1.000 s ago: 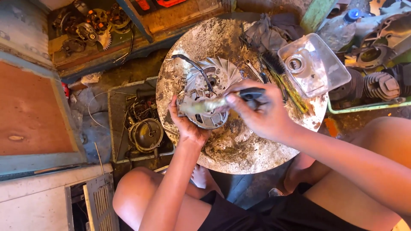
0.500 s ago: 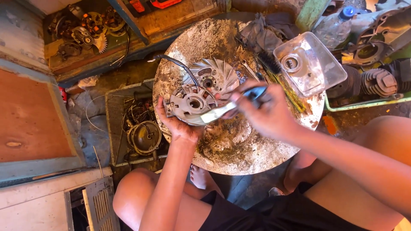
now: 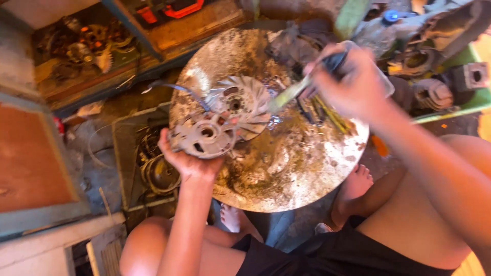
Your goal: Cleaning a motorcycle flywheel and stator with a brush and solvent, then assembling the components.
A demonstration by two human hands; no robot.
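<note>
The left hand [image 3: 192, 158] was closed around a grey round metal plate [image 3: 204, 137], holding it at the left edge of the dirty round work table [image 3: 286, 174], just beside a finned fan wheel [image 3: 245, 102]. The right hand [image 3: 353, 82], well apart, gripped a blurred screwdriver [image 3: 302, 87] above the table, its tip pointing toward the fan wheel.

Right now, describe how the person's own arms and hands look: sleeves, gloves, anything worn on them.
Both arms are bare along all that shows, with no sleeves in view. The left hand and the right hand wear no gloves, and no watch, ring or band shows on them. The right hand is motion-blurred, so small details there cannot be made out. Black shorts cover the lap.
</note>
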